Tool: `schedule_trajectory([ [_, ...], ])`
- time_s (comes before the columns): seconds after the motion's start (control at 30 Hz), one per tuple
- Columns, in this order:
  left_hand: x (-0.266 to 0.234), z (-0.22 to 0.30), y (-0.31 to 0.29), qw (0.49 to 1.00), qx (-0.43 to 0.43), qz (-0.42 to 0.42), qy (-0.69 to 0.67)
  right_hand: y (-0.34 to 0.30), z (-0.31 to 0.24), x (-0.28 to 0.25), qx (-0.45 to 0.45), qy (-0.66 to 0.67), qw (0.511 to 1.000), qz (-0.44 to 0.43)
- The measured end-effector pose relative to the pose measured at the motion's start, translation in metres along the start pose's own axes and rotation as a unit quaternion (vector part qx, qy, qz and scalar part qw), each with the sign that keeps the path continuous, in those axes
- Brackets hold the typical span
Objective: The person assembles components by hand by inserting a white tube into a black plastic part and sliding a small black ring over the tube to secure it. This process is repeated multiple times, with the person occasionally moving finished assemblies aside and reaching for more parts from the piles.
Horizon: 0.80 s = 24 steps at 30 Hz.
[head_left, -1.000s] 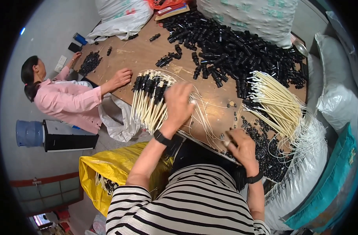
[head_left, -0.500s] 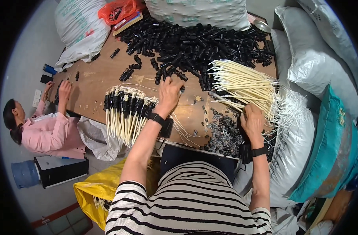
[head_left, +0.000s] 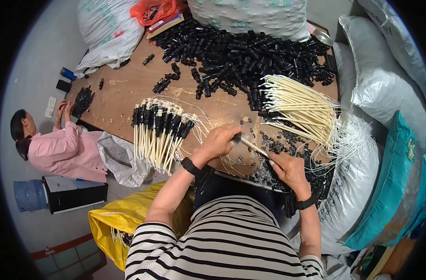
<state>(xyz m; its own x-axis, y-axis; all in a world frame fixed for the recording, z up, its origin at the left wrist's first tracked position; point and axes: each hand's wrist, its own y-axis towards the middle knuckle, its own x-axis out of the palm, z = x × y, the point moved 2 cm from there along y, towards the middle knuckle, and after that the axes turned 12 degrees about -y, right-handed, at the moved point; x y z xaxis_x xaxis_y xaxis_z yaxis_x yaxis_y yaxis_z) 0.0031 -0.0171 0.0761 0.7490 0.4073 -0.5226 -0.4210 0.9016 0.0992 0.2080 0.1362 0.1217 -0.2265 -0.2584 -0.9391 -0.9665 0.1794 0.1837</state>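
Over the front of the table, my left hand (head_left: 218,142) is closed around a small black plastic connector (head_left: 237,137). Pinched in my right hand (head_left: 290,170) is a cream-coloured rod or sleeved cord (head_left: 254,146), whose far end meets the connector; whether it sits inside cannot be told. To the left lies a row of cream rods with black connectors (head_left: 162,126) on them, thin white strings trailing. A stack of plain cream rods (head_left: 299,109) rests at the right, its loose white strings (head_left: 355,135) hanging off the table edge. Small black and clear pieces (head_left: 264,175) are scattered below my hands.
A large heap of black connectors (head_left: 241,58) covers the back of the table (head_left: 122,100), under a big white sack (head_left: 250,18). More sacks (head_left: 381,70) crowd the right side. A co-worker in pink (head_left: 66,151) sits at the left. A yellow bag (head_left: 105,219) stands below.
My left hand has come back from the connector heap toward me, now with a connector. My right hand has left the rod stack with one rod, and the two pieces now meet.
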Motion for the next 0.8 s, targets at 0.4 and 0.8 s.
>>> schedule_trajectory([
  [0.4,0.044,0.084,-0.003,0.966,0.206,-0.100,0.118,0.009,-0.012,0.020,0.147,0.008,0.983,0.108],
  [0.8,0.034,0.046,-0.009,0.968,-0.114,0.035,-0.219,0.009,-0.033,0.023,0.095,0.100,0.990,0.037],
])
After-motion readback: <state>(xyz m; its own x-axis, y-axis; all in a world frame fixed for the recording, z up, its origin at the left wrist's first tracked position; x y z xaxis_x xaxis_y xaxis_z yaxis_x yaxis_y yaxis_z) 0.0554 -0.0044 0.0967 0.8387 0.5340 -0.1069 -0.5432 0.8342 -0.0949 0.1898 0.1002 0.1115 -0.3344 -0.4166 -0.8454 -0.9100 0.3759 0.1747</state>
